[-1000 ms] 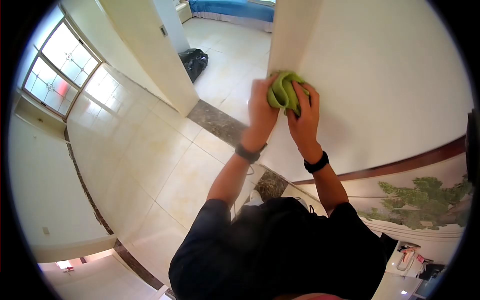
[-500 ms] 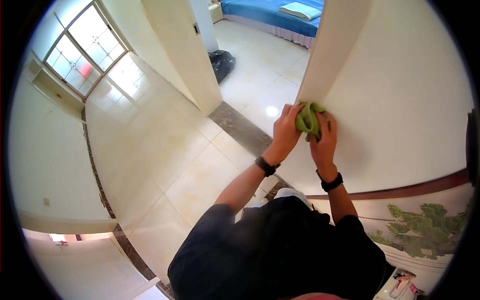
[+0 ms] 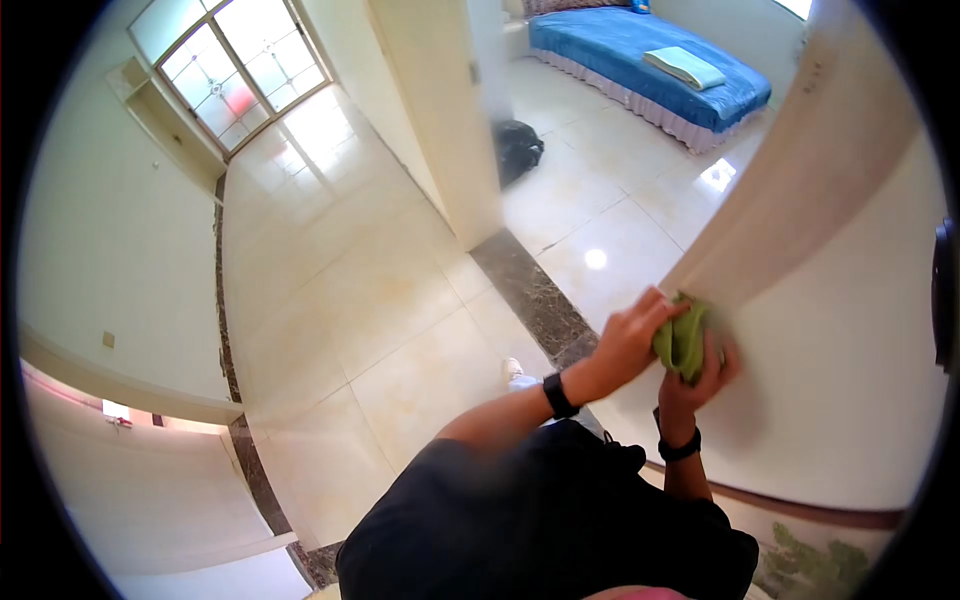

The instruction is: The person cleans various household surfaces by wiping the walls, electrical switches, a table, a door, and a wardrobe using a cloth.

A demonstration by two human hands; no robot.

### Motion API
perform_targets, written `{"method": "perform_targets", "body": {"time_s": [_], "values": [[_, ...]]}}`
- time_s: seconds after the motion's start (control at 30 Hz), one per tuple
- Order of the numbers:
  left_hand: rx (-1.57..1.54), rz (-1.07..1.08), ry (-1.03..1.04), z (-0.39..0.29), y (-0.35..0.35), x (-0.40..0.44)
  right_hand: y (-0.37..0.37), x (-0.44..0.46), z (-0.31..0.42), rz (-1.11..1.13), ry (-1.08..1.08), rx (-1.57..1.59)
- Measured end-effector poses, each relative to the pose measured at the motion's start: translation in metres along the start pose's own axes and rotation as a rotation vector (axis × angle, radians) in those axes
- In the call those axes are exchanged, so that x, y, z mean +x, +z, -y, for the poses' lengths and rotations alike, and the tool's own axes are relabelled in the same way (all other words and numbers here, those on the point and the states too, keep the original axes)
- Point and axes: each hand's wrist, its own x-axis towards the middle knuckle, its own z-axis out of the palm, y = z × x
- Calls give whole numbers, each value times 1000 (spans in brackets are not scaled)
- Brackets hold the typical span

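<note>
A crumpled green cloth (image 3: 682, 340) is pressed to the white wall (image 3: 830, 370), close to the edge of the door opening. My left hand (image 3: 628, 345) grips its left side, with the fingers over the top. On the right side of the cloth, my right hand (image 3: 702, 380) has its fingers bent around it, slightly blurred. Both wrists wear a black band. The cream door frame (image 3: 790, 190) rises just above the cloth.
Through the opening are a blue bed (image 3: 620, 50) with a folded light cloth (image 3: 685, 67) and a black bag (image 3: 518, 150). A dark stone threshold (image 3: 530, 295) crosses the tiled floor (image 3: 370, 290). A glass-paned door (image 3: 240, 75) stands at upper left.
The view has swung, showing more of the bed and room. The green cloth and both hands now appear lower and further right in view, still together against the wall.
</note>
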Motion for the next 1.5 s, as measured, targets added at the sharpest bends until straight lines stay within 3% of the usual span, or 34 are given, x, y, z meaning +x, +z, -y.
{"method": "perform_targets", "body": {"time_s": [0.27,0.5,0.67,0.8,0.9,0.93,1.17,1.3,1.5], "values": [[-146,194,204,40,-15,16,45,-49,-23,-190,-62,-198],[-389,459,442,95,-14,39,97,-100,-23,-205,137,-365],[-462,732,417,144,-14,32,123,-143,-8,-187,291,-435],[-451,1048,173,201,-11,31,154,-158,-5,-157,425,-430],[-453,1053,130,239,-12,44,180,-107,21,-8,431,-566],[-437,1086,110,249,-17,52,194,-93,26,-65,460,-546],[-271,831,7,370,-83,107,327,-10,30,135,543,-93],[-185,676,-275,448,-163,176,448,76,28,315,400,105],[68,235,-439,531,-304,253,647,203,71,541,76,437]]}}
